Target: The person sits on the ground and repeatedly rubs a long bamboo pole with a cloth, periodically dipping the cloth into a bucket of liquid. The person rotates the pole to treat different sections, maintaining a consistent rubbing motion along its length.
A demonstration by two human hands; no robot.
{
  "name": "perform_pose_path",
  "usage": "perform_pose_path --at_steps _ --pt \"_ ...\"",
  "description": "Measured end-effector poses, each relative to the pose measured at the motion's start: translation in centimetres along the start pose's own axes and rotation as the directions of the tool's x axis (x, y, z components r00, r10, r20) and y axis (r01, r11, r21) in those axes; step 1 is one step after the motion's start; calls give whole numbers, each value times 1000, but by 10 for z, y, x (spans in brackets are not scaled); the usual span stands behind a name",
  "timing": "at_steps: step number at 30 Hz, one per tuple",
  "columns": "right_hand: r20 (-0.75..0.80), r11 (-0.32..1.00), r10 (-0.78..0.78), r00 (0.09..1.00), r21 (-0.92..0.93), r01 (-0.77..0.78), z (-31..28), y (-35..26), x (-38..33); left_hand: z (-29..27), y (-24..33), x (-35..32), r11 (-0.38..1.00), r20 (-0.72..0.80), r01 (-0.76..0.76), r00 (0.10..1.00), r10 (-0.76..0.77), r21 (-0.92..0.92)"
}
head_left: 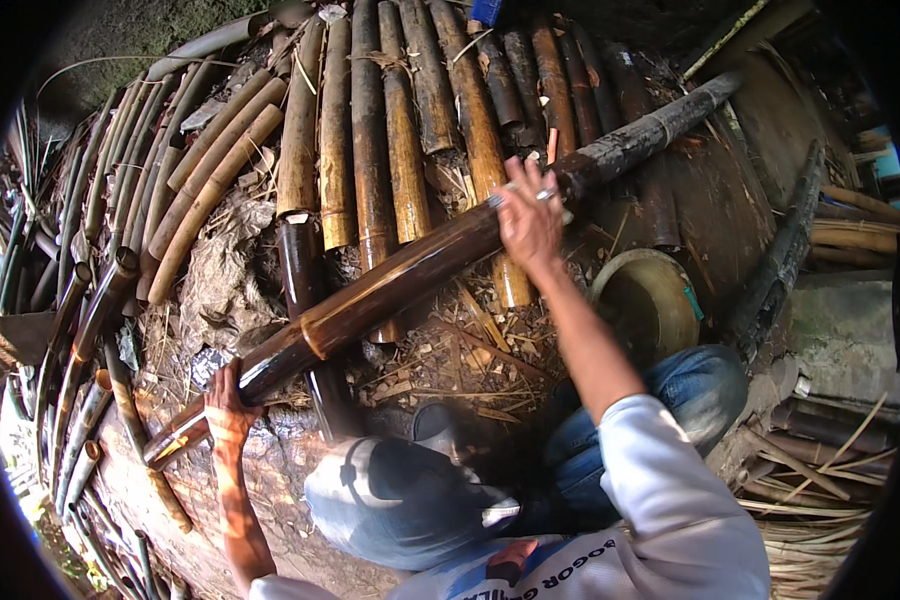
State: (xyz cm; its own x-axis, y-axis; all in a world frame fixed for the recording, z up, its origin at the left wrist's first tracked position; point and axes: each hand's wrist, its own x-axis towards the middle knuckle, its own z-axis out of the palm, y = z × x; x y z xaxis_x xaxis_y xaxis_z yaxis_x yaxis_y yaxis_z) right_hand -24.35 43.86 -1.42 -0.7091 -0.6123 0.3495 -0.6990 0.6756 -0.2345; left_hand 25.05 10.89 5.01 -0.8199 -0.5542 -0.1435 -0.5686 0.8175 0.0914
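Observation:
A long dark-brown bamboo pole with a wet shine lies slanting across the middle, from the lower left to the upper right. Its far right stretch is dull, grey and blackish. Near its lower left end, my left hand grips the side of the pole. My right hand presses on top of the pole farther up, slightly blurred. Silvery-white bits of something show between its bent fingers; I cannot make out what it is. Beneath the pole, a dark bamboo piece runs crosswise toward my knees.
Several cut bamboo lengths lie side by side at the back. More bamboo is stacked at the left. A round pale bucket stands by my right knee. Split strips pile up at the lower right. Shavings litter the ground.

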Motion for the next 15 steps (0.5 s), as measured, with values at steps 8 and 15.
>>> perform_pose_path --at_steps 8,15 --pt "588 992 -77 805 124 4 8 -185 -1 20 -31 13 1000 -79 -1 997 2 5" --pt "362 975 -167 917 197 100 20 -166 -13 19 -20 4 1000 -119 19 993 -17 17"
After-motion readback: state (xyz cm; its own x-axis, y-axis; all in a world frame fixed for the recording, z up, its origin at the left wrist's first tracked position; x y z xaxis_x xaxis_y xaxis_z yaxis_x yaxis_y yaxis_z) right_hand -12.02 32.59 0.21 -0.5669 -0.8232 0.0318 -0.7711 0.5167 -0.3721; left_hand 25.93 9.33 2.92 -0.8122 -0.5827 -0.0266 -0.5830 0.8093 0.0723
